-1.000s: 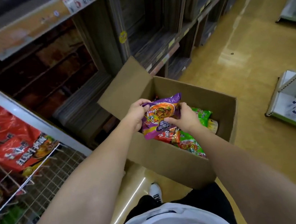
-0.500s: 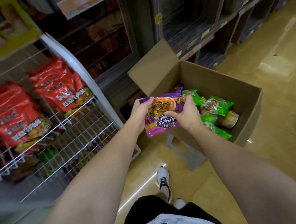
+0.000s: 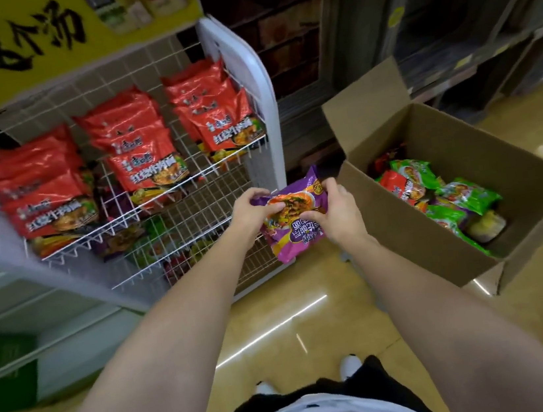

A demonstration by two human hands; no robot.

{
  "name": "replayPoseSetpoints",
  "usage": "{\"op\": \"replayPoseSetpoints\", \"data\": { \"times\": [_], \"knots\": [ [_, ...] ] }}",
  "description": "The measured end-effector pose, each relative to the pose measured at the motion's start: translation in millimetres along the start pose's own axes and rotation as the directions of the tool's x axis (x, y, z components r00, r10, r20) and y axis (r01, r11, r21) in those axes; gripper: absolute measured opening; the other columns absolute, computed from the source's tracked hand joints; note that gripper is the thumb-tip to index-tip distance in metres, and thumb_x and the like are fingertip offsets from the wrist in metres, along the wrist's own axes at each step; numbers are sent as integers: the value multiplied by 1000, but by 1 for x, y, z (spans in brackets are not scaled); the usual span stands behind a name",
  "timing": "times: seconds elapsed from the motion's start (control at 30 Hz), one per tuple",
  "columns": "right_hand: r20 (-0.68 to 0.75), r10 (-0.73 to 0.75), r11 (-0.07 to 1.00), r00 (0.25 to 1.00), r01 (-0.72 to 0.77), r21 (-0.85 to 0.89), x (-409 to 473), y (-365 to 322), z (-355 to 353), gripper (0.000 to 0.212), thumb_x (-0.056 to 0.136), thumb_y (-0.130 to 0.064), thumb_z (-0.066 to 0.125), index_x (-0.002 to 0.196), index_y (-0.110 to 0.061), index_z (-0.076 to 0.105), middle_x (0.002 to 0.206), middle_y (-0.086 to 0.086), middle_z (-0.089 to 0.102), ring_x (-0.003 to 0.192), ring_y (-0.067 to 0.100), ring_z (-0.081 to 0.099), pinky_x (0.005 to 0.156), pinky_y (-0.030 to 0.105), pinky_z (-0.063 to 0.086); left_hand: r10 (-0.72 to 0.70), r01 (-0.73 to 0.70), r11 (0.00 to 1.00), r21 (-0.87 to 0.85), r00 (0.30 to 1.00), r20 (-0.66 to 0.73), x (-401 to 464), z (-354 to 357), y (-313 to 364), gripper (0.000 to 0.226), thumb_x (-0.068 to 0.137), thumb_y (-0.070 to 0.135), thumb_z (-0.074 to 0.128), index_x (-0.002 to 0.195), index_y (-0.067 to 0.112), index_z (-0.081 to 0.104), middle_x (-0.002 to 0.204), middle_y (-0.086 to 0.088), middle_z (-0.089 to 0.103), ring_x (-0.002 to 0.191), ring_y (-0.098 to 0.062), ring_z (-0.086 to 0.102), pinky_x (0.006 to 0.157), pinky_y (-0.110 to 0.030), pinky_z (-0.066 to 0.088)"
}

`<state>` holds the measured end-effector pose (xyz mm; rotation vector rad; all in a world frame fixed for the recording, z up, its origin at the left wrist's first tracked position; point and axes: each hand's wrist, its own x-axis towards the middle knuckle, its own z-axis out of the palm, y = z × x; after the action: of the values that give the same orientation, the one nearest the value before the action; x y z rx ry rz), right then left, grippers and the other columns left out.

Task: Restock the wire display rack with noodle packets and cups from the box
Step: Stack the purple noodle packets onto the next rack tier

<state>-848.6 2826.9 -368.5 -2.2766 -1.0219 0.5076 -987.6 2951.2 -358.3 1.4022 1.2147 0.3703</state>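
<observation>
Noodle packets are the stock here, and one purple packet (image 3: 294, 218) is held in the air by both hands, between the wire display rack (image 3: 174, 215) and the box (image 3: 439, 228).

Head view: the left hand (image 3: 253, 211) pinches the packet's far left corner, fingers curled over its top edge and thumb on its face. The right hand (image 3: 335, 213) grips the opposite side, thumb pressed on the printed front and fingers wrapped behind. The packet tilts, its lower end hanging toward the floor (image 3: 313, 321) below the grip.

Left of the grip and a little beyond it stands the white rack. Its upper wire shelf carries three stacks of red packets (image 3: 138, 150), leaning back against the grid. On the shelf below them, just left of the held packet, lie more packets in mixed colours, blurred. A yellow sign (image 3: 17, 42) with black characters tops the rack.

Right of the grip, the open cardboard box stands raised off the floor, one flap up. Inside lie green packets (image 3: 452, 202), a red packet (image 3: 402, 185) and, in the near corner, what looks like a cup (image 3: 485, 224), partly hidden.

Below the grip, the person's white shoes (image 3: 349, 365) show on the glossy floor.
</observation>
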Motion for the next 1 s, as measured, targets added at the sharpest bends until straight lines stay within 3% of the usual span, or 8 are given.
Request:
{"op": "replayPoseSetpoints", "data": {
  "times": [0.13,0.23,0.4,0.53,0.67,0.77,0.87,1.0],
  "knots": [
    [47,-36,990,998,42,-133,-12,-34,35,69,77,-43,84,130,-19,46,123,8,57,116,28,53,99,46,48,47,-92,954,285,986,161,2,-44,-17,62,75,18,88,131,20,60,129,-4,59,117,-21,57,94,-37,52],
    [105,-102,969,989,123,-214,-19,-55,57,68,78,-42,83,130,-17,47,123,7,57,115,28,51,99,43,45,59,-173,853,492,969,239,5,-63,-29,72,75,31,87,138,21,54,135,-3,62,124,-23,57,107,-44,46],
    [134,-101,977,986,124,-172,-27,-76,79,67,77,-37,85,131,-22,48,123,3,58,115,25,53,100,44,47,69,-189,870,455,961,268,5,-91,-45,64,87,23,77,144,14,48,138,-7,58,126,-26,56,107,-40,46],
    [145,-64,978,987,91,-189,-28,-89,90,80,77,-40,85,144,-26,44,138,6,51,124,29,50,106,47,43,31,-133,894,428,971,237,7,-111,-58,56,88,20,77,136,13,49,129,-7,61,117,-26,60,101,-39,50],
    [122,83,994,989,-74,-79,-30,-91,110,82,83,-40,81,149,-18,38,141,12,47,128,33,50,105,49,46,-83,39,957,287,986,143,13,-128,-77,61,87,14,78,137,12,42,126,-7,60,115,-28,61,98,-44,52],
    [193,219,976,956,-218,-25,-32,-85,127,68,89,-46,73,140,-10,45,134,15,52,121,33,55,100,44,48,-242,241,970,28,969,43,15,-134,-89,57,85,9,79,130,13,43,117,-6,59,112,-30,62,93,-46,54],
    [273,272,957,923,-289,23,-32,-81,139,66,91,-50,69,139,-10,48,135,14,59,122,32,57,100,41,48,-405,404,886,-229,913,42,17,-133,-97,45,84,7,80,121,8,53,115,-12,69,96,-30,69,77,-46,57],
    [327,308,940,893,-339,40,-21,-77,156,69,88,-53,70,142,-16,48,133,8,61,123,31,58,103,42,48,-463,471,778,-416,877,127,20,-122,-105,40,84,0,76,121,5,62,107,-16,73,82,-28,72,57,-41,58]
  ]
}}
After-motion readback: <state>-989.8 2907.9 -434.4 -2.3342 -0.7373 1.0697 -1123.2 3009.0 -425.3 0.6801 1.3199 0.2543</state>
